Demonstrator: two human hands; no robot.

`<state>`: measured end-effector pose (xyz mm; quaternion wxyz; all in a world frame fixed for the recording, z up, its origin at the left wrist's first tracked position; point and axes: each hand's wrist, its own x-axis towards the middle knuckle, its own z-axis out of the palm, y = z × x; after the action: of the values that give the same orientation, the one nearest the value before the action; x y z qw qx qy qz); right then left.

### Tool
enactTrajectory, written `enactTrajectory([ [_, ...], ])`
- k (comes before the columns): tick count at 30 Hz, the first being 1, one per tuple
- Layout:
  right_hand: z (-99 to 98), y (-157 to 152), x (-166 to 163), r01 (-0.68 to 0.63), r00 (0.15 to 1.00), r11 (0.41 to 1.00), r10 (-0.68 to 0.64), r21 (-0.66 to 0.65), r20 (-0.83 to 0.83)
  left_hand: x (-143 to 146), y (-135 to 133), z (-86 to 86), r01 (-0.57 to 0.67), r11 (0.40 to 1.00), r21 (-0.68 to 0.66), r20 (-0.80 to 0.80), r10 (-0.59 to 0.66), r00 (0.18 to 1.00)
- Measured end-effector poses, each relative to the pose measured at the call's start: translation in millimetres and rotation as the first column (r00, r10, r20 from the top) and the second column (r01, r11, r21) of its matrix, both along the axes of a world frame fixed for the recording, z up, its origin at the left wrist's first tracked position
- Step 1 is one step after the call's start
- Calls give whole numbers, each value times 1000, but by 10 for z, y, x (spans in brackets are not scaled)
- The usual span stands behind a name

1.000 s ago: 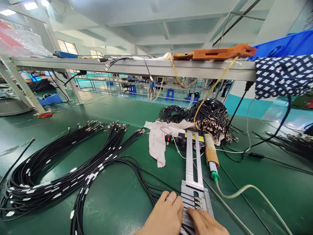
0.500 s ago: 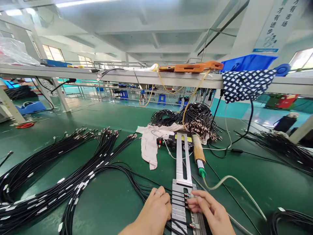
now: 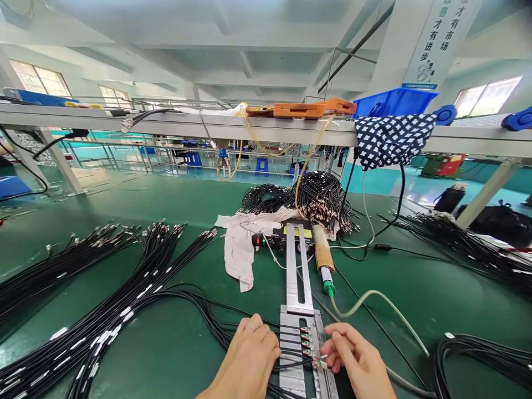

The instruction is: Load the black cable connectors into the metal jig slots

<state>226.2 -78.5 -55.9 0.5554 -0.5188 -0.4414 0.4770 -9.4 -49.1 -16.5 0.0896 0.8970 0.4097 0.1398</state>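
A slotted metal fixture (image 3: 292, 354) lies in front of me, with several black cables set side by side across its grooves. Their bare connector ends (image 3: 306, 338) point right, over the fixture's long slot. At its left edge my left hand (image 3: 251, 354) is closed with curled fingers on a black cable (image 3: 291, 365); its fingertips are partly hidden. On the right side, my right hand (image 3: 353, 357) pinches at the metal-tipped end (image 3: 321, 361) of that cable. A thick bundle of black cables (image 3: 187, 293) runs in from the left, passing under my left hand.
Behind the fixture sit a black dispenser box (image 3: 274, 239), a white cloth (image 3: 239, 249) and a green-tipped syringe (image 3: 328, 280) with a pale hose. Coiled cables (image 3: 324, 197) lie farther back, more (image 3: 469, 354) at right. A shelf rail (image 3: 166, 124) crosses above the green table.
The view has turned slightly right. My right hand has gone from the upper cable ends to a lower one, and the row of ends is now uncovered. My left hand stays beside the fixture.
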Motion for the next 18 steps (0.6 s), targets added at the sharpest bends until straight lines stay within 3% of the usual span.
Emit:
enactTrajectory([
  [4,52,-71,-27,-51,993,999,52,-10,106,24,-6,42,-13,997,74,-87,20,996],
  [10,151,-170,-142,123,942,991,-134,57,308,62,-18,11,21,983,180,-240,23,971],
  [18,120,-140,-60,116,896,989,-144,92,419,-10,-27,24,83,938,336,-253,5,967],
])
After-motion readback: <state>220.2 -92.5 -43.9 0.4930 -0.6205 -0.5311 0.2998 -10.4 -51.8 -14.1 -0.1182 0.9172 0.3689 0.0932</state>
